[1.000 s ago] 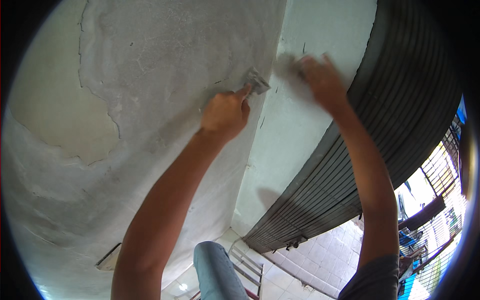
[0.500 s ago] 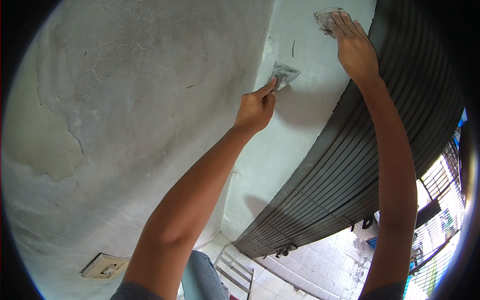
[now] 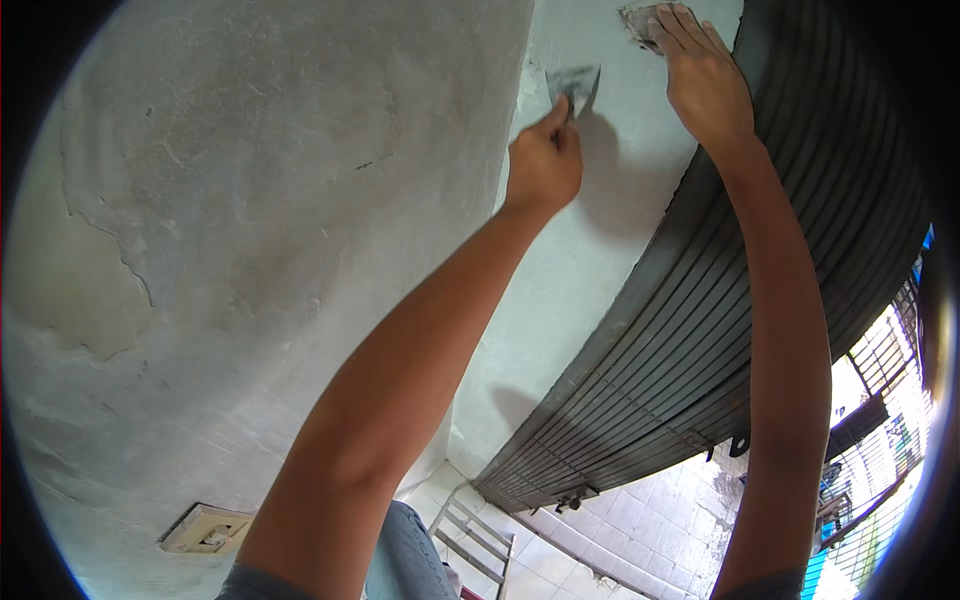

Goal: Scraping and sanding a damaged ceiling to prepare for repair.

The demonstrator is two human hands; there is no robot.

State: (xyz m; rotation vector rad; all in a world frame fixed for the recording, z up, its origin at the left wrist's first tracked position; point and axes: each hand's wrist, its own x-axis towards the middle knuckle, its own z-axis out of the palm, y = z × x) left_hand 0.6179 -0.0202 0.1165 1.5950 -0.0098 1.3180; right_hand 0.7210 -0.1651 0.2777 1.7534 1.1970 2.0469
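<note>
My left hand (image 3: 545, 170) grips a putty knife (image 3: 575, 82), its thumb side toward the blade. The wide, grey-smeared blade lies at or close against the pale narrow wall strip (image 3: 560, 300), and a shadow falls to its right. Higher up and to the right, my right hand (image 3: 708, 95) has its fingers stretched over a flat, putty-smeared plate (image 3: 638, 22). That plate has a rough, dirty surface, and its right part is hidden under the fingers. The thumb of my right hand is hidden.
A dark ribbed metal shutter (image 3: 680, 320) borders the strip on the right. The grey wall (image 3: 300, 200) on the left has a patch with a ragged edge (image 3: 90, 270). A beige switch plate (image 3: 205, 530) sits low on it. Below stands a metal ladder (image 3: 475, 540) on tiled floor.
My left hand has pushed the putty knife upward along the strip, and the blade now stands more upright. My right hand remains at the plate; the whole view has shifted slightly.
</note>
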